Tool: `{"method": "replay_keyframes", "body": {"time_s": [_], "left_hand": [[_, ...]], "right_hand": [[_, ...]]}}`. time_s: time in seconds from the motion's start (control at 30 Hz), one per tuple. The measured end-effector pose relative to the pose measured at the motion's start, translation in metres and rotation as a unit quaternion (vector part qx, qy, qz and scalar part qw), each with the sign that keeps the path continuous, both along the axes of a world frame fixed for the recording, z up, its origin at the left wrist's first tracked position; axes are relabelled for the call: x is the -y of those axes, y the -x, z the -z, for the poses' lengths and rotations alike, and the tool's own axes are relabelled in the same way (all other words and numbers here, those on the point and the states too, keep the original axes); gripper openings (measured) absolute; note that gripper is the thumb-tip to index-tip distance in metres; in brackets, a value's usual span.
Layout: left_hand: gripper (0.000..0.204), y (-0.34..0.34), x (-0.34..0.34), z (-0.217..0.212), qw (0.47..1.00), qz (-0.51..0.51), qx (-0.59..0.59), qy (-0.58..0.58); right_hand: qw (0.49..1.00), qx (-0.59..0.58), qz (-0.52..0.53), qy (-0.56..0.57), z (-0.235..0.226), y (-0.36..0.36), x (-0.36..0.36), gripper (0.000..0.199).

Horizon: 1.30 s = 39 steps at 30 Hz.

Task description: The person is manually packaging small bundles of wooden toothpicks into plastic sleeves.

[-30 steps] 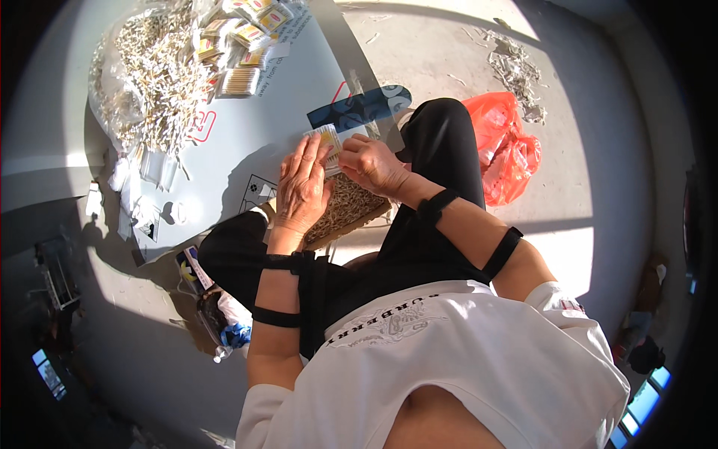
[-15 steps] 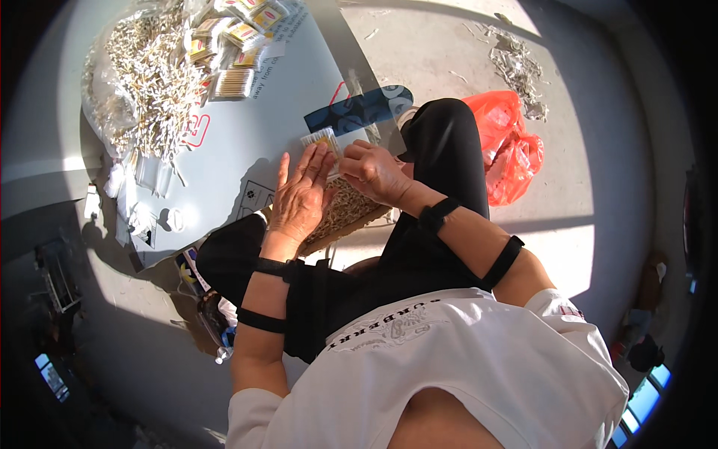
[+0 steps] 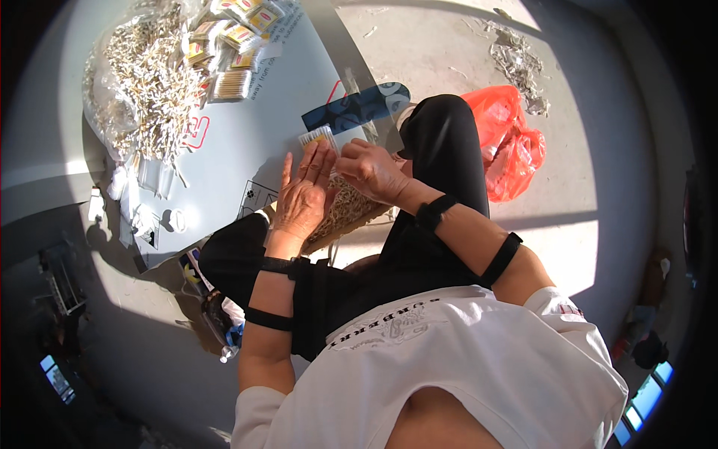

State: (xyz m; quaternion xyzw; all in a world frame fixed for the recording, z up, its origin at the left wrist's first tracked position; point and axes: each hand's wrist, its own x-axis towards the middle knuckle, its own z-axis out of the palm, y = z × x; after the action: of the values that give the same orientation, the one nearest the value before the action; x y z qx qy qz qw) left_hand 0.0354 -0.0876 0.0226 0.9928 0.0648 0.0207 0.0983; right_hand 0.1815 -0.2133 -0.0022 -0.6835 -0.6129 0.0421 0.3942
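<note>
My left hand (image 3: 303,196) has its fingers stretched up against a small clear packet of thin sticks (image 3: 318,138), which stands just above my lap. My right hand (image 3: 369,168) is curled beside it, pinching at the same packet from the right. Under both hands lies a heap of loose pale sticks on a board (image 3: 345,211) across my knees. Black bands wrap both forearms. How firmly each hand grips the packet is partly hidden by the fingers.
A grey sheet (image 3: 224,150) on the floor carries a big pile of loose sticks (image 3: 149,97) and several filled yellow packets (image 3: 232,45). A dark blue strip (image 3: 357,107) lies by my knee. A red plastic bag (image 3: 508,142) sits to the right; scraps (image 3: 516,60) lie beyond.
The camera view has shifted slightly. Both hands stay together over the lap; the left fingers have risen to stand straighter against the small packet.
</note>
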Motion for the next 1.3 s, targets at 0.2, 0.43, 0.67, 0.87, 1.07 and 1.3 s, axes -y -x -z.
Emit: {"method": "replay_keyframes", "body": {"time_s": [0.2,0.43,0.67,0.87,1.07,1.3], "left_hand": [[0.079,0.000,-0.001,-0.015,0.991,-0.050,0.051,0.112],[0.036,0.001,0.002,-0.004,0.969,-0.104,0.209,0.085],[0.023,-0.007,0.003,0.001,0.961,-0.100,0.242,0.087],[0.016,-0.009,-0.006,-0.040,0.926,-0.090,0.244,0.273],[0.015,-0.005,-0.008,-0.065,0.909,-0.076,0.227,0.341],[0.040,0.004,0.011,-0.081,0.903,-0.094,0.265,0.325]], "right_hand": [[0.998,-0.062,0.032,-0.002,0.001,0.000,0.001,0.015],[0.995,-0.090,0.037,-0.016,0.003,-0.001,0.000,0.012],[0.991,-0.134,0.029,0.002,-0.008,-0.004,-0.001,0.020],[0.982,-0.190,0.009,0.001,-0.043,-0.014,0.001,0.067],[0.971,-0.233,-0.059,0.018,-0.048,-0.016,-0.003,0.046],[0.895,-0.442,-0.050,-0.048,-0.063,0.003,0.006,0.028]]}}
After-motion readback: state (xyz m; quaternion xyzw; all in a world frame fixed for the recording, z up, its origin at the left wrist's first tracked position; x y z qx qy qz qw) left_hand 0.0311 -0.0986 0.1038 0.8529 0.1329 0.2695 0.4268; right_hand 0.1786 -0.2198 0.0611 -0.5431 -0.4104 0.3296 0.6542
